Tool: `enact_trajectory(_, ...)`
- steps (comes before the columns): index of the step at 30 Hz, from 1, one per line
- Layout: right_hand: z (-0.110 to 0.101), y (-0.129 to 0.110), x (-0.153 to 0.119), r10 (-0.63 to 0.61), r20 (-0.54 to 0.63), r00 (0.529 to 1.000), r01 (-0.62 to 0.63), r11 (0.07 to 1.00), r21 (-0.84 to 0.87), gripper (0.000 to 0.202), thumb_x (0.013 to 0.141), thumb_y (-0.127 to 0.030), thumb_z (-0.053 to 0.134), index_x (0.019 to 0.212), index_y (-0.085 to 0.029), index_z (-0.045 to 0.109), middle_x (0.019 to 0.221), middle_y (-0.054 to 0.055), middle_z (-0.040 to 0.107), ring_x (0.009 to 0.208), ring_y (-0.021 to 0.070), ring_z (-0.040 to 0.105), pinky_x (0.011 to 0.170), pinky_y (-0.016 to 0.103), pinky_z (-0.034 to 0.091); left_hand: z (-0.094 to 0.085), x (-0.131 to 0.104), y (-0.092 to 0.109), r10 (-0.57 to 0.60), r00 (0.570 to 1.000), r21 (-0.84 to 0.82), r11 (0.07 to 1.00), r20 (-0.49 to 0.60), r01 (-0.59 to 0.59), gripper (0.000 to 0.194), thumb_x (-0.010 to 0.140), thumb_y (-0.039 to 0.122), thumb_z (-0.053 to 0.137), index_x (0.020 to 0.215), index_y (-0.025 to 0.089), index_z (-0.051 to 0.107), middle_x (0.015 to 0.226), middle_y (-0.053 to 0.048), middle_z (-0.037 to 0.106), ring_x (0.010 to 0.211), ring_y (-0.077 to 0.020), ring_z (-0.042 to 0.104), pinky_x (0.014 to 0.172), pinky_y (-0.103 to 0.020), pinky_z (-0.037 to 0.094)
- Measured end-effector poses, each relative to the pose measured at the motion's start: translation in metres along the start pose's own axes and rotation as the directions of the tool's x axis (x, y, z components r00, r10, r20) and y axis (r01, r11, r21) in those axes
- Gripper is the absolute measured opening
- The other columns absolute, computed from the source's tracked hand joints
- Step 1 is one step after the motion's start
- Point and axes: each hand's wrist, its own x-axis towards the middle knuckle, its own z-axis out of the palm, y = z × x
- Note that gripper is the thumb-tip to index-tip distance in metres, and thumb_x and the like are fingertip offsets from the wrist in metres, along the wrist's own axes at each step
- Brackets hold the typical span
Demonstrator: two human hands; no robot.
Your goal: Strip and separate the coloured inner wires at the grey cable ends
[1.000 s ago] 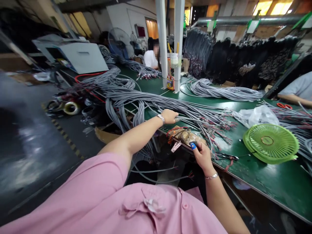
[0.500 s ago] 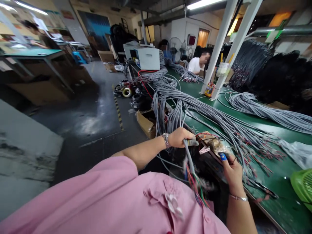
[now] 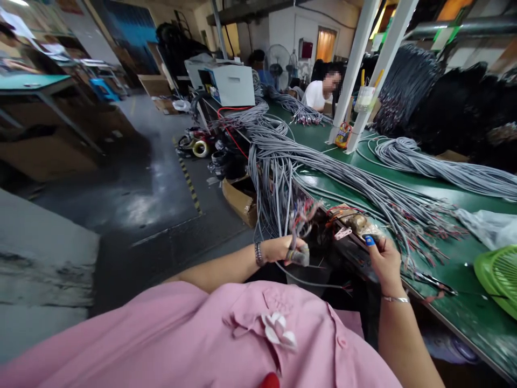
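A green-topped workbench [image 3: 452, 267] runs through a cluttered workshop, its near right end cut off by the picture's edge, as is a round green grille [image 3: 498, 283] upon it. Grey cables [image 3: 343, 175] lie along the top, many spilling over the near edge, where they overlap too thickly to tell apart. In front of that edge, the left hand [image 3: 283, 250] is curled closed around a cable end [image 3: 294, 237], whose coloured wires stick up in a blur; how much cable lies inside the grip is hidden by the fingers, and a greyish covering on one of them hides its tip. The right hand [image 3: 385, 264], blue wrap [image 3: 369, 240] on its thumb, is at the bench edge with its thumb against a brown lump [image 3: 359, 222]; its other fingers are bent and partly hidden, so whether they grip it cannot be told, nor what the lump is. A pink clip [image 3: 343, 233] is just beside it. The dark tool [image 3: 436, 283] farther right is hard to make out. Behind, white posts [image 3: 351, 81] stand just beside a person in a white top [image 3: 314, 96], whose lower body is hidden by the bench and cables.
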Motion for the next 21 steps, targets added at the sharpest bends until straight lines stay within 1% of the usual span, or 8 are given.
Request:
enact_trajectory(3, 0.004, -0.02, -0.024, 0.081, 0.169, 0.982, -0.108, 0.981, 0.159, 0.033, 0.088, -0.049, 0.06, 0.079, -0.017, 0.065, 0.067, 0.002, 0.06, 0.064, 0.0171, 0.053, 0.062, 0.031, 0.044, 0.002, 0.018, -0.018, -0.027, 0.992, -0.11, 0.994, -0.127, 0.013, 0.062, 0.067, 0.07, 0.07, 0.077, 0.009, 0.066, 0.05, 0.005, 0.047, 0.038, -0.0037, 0.036, 0.039, -0.018, 0.028)
enact_trajectory(6, 0.011, -0.054, -0.047, 0.045, 0.327, 0.944, -0.186, 0.891, 0.413, 0.033, 0.088, -0.045, 0.063, 0.107, -0.019, 0.067, 0.095, 0.007, 0.071, 0.087, 0.0211, 0.064, 0.079, 0.035, 0.052, 0.011, 0.031, -0.029, -0.09, 0.986, -0.015, 0.996, -0.139, 0.089, 0.052, 0.071, 0.062, 0.072, 0.072, 0.011, 0.062, 0.048, 0.006, 0.045, 0.038, -0.0044, 0.038, 0.039, -0.018, 0.03)
enact_trajectory(8, 0.017, -0.076, -0.055, 0.023, 0.384, 0.923, -0.224, 0.844, 0.487, 0.036, 0.086, -0.043, 0.066, 0.115, -0.021, 0.064, 0.1, 0.007, 0.071, 0.091, 0.021, 0.065, 0.083, 0.035, 0.053, 0.017, 0.037, -0.036, -0.138, 0.981, 0.066, 0.987, -0.136, 0.148, 0.047, 0.072, 0.057, 0.072, 0.069, 0.013, 0.061, 0.049, 0.006, 0.045, 0.039, -0.0049, 0.039, 0.04, -0.018, 0.033)
enact_trajectory(10, 0.026, -0.092, -0.057, 0.03, 0.417, 0.908, -0.267, 0.81, 0.522, 0.036, 0.084, -0.043, 0.069, 0.112, -0.021, 0.064, 0.101, 0.007, 0.07, 0.09, 0.0204, 0.065, 0.082, 0.034, 0.054, 0.022, 0.043, -0.043, -0.174, 0.975, 0.109, 0.976, -0.136, 0.189, 0.043, 0.073, 0.055, 0.071, 0.068, 0.013, 0.061, 0.048, 0.006, 0.045, 0.04, -0.0055, 0.039, 0.04, -0.019, 0.035)
enact_trajectory(13, 0.042, -0.103, -0.057, 0.041, 0.463, 0.886, -0.326, 0.765, 0.556, 0.033, 0.08, -0.044, 0.073, 0.1, -0.02, 0.067, 0.095, 0.006, 0.071, 0.084, 0.0194, 0.065, 0.075, 0.032, 0.055, 0.025, 0.05, -0.053, -0.2, 0.969, 0.126, 0.968, -0.142, 0.218, 0.039, 0.076, 0.05, 0.068, 0.066, 0.013, 0.061, 0.046, 0.005, 0.046, 0.039, -0.0066, 0.039, 0.04, -0.02, 0.034)
enact_trajectory(17, 0.065, -0.104, -0.061, 0.098, 0.433, 0.896, -0.366, 0.715, 0.596, 0.03, 0.075, -0.042, 0.077, 0.088, -0.018, 0.066, 0.081, 0.003, 0.069, 0.072, 0.0169, 0.062, 0.068, 0.029, 0.053, 0.02, 0.05, -0.06, -0.218, 0.964, 0.106, 0.966, -0.152, 0.236, 0.035, 0.072, 0.045, 0.073, 0.068, 0.012, 0.062, 0.047, 0.004, 0.051, 0.042, -0.0079, 0.044, 0.043, -0.02, 0.036)
enact_trajectory(19, 0.072, -0.101, -0.063, 0.147, 0.399, 0.905, -0.38, 0.701, 0.604, 0.029, 0.075, -0.042, 0.076, 0.087, -0.018, 0.066, 0.079, 0.003, 0.069, 0.068, 0.0159, 0.06, 0.066, 0.029, 0.052, 0.016, 0.046, -0.059, -0.219, 0.969, 0.057, 0.972, -0.117, 0.227, 0.038, 0.067, 0.045, 0.079, 0.075, 0.011, 0.064, 0.055, 0.003, 0.058, 0.047, -0.0087, 0.05, 0.049, -0.021, 0.042)
enact_trajectory(21, 0.075, -0.097, -0.065, 0.182, 0.376, 0.909, -0.389, 0.696, 0.604, 0.027, 0.078, -0.041, 0.073, 0.087, -0.018, 0.066, 0.078, 0.003, 0.068, 0.066, 0.0153, 0.059, 0.065, 0.028, 0.051, 0.012, 0.043, -0.059, -0.211, 0.975, -0.007, 0.977, -0.074, 0.211, 0.043, 0.068, 0.05, 0.079, 0.08, 0.011, 0.065, 0.064, -0.001, 0.066, 0.055, -0.0105, 0.058, 0.057, -0.022, 0.048)
